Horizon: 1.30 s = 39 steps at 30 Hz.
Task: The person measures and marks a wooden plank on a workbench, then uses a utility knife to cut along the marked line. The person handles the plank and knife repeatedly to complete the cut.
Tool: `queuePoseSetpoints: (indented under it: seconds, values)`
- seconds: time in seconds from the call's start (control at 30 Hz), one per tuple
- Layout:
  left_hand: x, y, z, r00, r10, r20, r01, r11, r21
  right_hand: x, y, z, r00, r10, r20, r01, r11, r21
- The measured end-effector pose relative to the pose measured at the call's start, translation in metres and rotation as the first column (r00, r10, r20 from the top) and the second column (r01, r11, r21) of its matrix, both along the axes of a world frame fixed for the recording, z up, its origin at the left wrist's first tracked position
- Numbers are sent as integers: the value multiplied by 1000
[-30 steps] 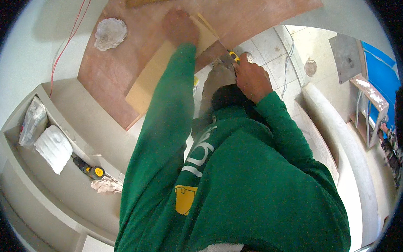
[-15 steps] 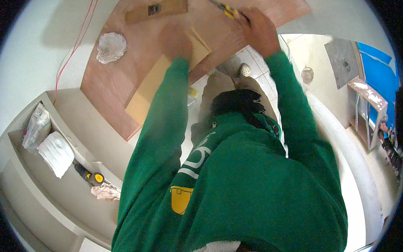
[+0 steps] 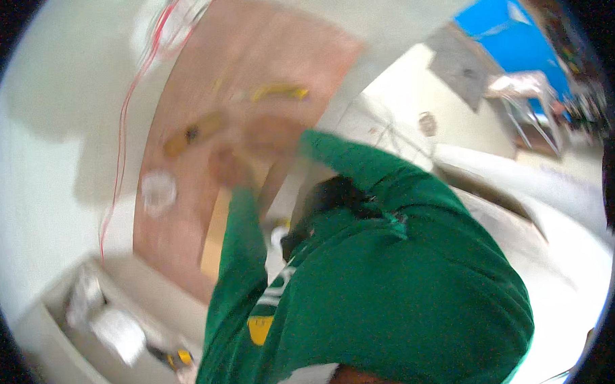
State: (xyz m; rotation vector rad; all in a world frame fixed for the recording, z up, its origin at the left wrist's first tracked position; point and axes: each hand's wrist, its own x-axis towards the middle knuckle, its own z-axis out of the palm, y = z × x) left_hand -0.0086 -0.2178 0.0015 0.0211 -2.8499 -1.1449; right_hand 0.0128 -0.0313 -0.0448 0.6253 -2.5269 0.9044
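Observation:
My left hand [image 3: 231, 166] is blurred over the top of a tan strip [image 3: 216, 239] on the reddish board [image 3: 302, 46]; its fingers are too smeared to read. Just to its upper right, my right hand [image 3: 271, 135] reaches over the same area, also smeared. A yellow tool [image 3: 279, 92] lies on the board beyond the right hand, apparently out of its grip. A wooden block with a dark middle [image 3: 194, 135] lies above the left hand. A whitish round crumpled piece [image 3: 158, 192] rests farther left.
A grey shelf compartment [image 3: 41, 337] holds white packets [image 3: 117, 333] and a yellow-black tool [image 3: 181, 357]. Red wires [image 3: 122, 131] run along the left wall. Right are a blue sheet [image 3: 491, 20], a metal-legged stand [image 3: 520, 86] and a pale curved ledge [image 3: 510, 188].
The view has swung, shifting the board lower. My right hand, earlier holding the yellow-and-black tool, has moved down and left toward my left hand; that tool now appears to lie above it.

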Motion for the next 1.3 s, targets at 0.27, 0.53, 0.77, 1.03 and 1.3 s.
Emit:
queuePoseSetpoints:
  seconds: [0.27, 0.53, 0.77, 1.03, 1.3]
  values:
    - [-1, -11, -5, 999, -20, -37, 20, 1000, -7, 24, 67, 12, 995, -35, -94, 57, 967, 248]
    - [-15, -38, -18, 972, -204, -114, 224, 952, 209, -20, 73, 64, 978, -189, 93, 204, 958, -200]
    - [-21, -28, 41, 972, -228, 48, 205, 935, 290, -8, 108, 123, 979, -113, 169, 177, 884, -432]
    - [46, 198, 186, 939, -120, -321, 227, 921, 318, 124, 263, 114, 764, 274, 584, 63, 869, -491]
    - [104, 385, 310, 719, -205, -664, 488, 829, 273, 269, 469, 7, 555, 69, 829, 565, 700, -437]
